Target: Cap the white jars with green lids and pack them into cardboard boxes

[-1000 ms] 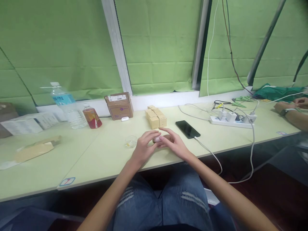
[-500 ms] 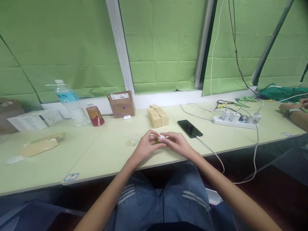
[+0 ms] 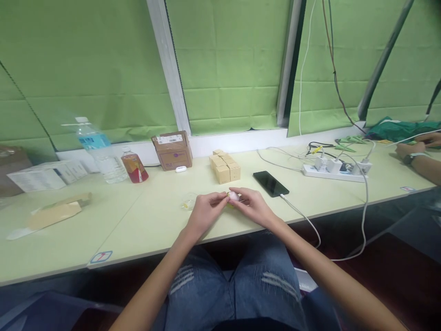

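My left hand [image 3: 204,213] and my right hand [image 3: 252,206] meet just above the pale green table [image 3: 138,220], near its front edge. Together their fingertips pinch a small pale pink-white object [image 3: 234,196] with a bit of yellow under it. What the object is stays too small to tell. A small clear plastic cup [image 3: 189,202] lies just left of my left hand. A cluster of small tan boxes [image 3: 224,166] stands behind my hands.
A black phone [image 3: 270,183] on a white cable lies right of my hands. A power strip [image 3: 334,171] with chargers sits further right, near another person's hands [image 3: 409,149]. A cardboard box [image 3: 172,150], two bottles [image 3: 99,151], and a flat package [image 3: 55,214] are to the left.
My hands have closed in on the small object: the right fingers, spread a second ago, now pinch it with the left. The view shifted slightly.
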Demonstrator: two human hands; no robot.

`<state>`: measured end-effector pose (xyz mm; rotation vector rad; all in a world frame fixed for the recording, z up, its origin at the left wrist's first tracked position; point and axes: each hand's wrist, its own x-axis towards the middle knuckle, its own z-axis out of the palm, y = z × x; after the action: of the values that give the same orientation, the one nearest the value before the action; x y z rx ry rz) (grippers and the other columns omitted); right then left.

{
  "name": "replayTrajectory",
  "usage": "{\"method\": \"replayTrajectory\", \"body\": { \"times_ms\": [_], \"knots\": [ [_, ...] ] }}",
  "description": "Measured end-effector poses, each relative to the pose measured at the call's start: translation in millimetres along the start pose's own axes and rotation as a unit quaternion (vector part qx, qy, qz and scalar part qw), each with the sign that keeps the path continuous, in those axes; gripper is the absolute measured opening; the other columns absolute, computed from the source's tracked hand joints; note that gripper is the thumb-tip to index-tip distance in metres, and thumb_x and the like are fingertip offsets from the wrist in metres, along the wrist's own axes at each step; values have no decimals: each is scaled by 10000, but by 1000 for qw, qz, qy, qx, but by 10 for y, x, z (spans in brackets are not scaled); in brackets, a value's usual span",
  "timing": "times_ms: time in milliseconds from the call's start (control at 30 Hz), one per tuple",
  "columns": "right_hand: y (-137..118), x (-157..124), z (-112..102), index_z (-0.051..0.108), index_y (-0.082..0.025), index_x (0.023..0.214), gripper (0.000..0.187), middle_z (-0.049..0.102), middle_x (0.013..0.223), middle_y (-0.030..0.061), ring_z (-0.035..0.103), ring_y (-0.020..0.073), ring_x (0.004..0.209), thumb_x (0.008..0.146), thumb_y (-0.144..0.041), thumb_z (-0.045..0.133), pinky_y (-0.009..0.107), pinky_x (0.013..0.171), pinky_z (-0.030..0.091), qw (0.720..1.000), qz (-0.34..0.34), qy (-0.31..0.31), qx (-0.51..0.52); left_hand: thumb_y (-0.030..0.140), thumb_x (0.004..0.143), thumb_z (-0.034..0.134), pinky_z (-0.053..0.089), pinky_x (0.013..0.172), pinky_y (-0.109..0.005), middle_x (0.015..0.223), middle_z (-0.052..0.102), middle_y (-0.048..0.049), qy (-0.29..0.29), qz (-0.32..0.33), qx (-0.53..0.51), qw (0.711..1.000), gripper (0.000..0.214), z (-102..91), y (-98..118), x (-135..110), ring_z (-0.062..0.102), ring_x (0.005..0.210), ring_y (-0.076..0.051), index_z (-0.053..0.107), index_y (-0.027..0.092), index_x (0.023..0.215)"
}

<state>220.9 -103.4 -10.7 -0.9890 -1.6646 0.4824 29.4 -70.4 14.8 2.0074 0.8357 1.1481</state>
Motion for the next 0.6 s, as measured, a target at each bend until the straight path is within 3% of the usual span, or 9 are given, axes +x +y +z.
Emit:
{"method": "replayTrajectory", "body": {
  "times_ms": [200,367,600],
  "knots": [
    [16,-6,5,685,-151,1307,509,774,1139,120,775,241,837,868,-404,738,359,754,650,999,40,11,8,271,924,634,611,841,-341,1065,801,-71,-8,80,80,993,230,0,-61,-1,770,936,-247,804,184,1052],
    [1,-3,-2,728,-150,1226,395,768,1107,116,743,235,943,898,-367,698,330,775,636,1000,1,-1,-15,259,955,590,582,755,-298,964,810,-54,-13,128,119,985,223,24,-84,-9,751,812,-206,801,190,974],
    [-121,-3,-10,706,-116,1220,327,739,1014,119,704,196,876,944,-267,617,288,734,594,996,-35,-29,-74,209,934,590,531,667,-257,846,792,-40,27,152,142,978,182,75,-95,-28,696,687,-157,765,166,907]
  ]
}}
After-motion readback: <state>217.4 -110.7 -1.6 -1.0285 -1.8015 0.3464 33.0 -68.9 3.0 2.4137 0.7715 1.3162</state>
